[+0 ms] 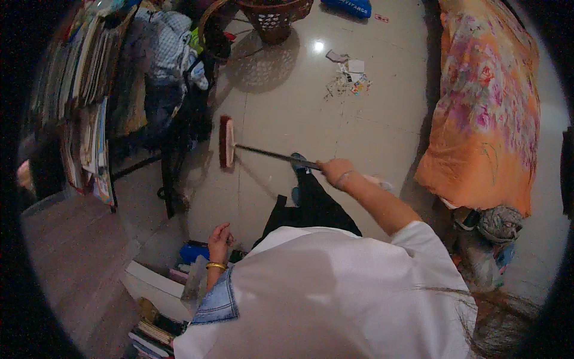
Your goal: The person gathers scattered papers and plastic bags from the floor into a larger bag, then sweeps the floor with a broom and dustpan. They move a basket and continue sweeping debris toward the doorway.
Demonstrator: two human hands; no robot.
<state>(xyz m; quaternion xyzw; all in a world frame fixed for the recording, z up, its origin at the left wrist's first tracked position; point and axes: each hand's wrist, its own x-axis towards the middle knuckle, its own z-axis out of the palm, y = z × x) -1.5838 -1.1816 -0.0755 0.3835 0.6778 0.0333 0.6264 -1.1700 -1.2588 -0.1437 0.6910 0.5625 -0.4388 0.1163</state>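
Note:
My right hand (335,172) grips the dark handle of a broom (273,155), which slants down and away to the left. Its wide head, with dark red bristles (223,142) on a pale block, is at or close to the tiled floor (287,112). Whether the bristles touch the tiles I cannot tell. Beside my left hip hangs my left hand (219,240), holding nothing, its fingers loosely curled and partly apart. Farther ahead, a small pile of litter (349,80), with paper scraps and crumbs, lies on the tiles.
A woven basket (274,18) stands at the top. On the left are stacked books or papers (96,63) and clothes (168,45) over a dark frame. A bed with an orange floral cover (482,112) lines the right. Near my left side sits a white box (154,285).

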